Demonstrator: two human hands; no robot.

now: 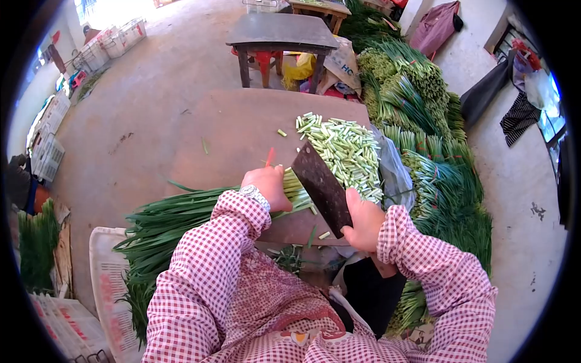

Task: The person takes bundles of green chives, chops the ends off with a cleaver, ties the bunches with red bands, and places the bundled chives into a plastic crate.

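Note:
My left hand (266, 184), wearing a metal wristwatch, is closed around a bundle of garlic chives (181, 212) near its pale stalk ends. The long green leaves trail off the table's left side. In my right hand (363, 221) is a dark, broad-bladed cleaver (321, 184), its blade slanting just right of the stalk ends. Whether the blade touches them I cannot tell. A heap of cut stalk pieces (345, 151) lies beyond the cleaver on the brown tabletop (236, 121). A thin red strip (270, 156) sticks up by my left hand.
Big stacks of bundled greens (423, 151) line the right side, beside a clear plastic bag (393, 169). Ahead stands a dark small table (281, 30). A white plastic crate (106, 266) is at lower left, and more crates (48, 160) stand along the left wall.

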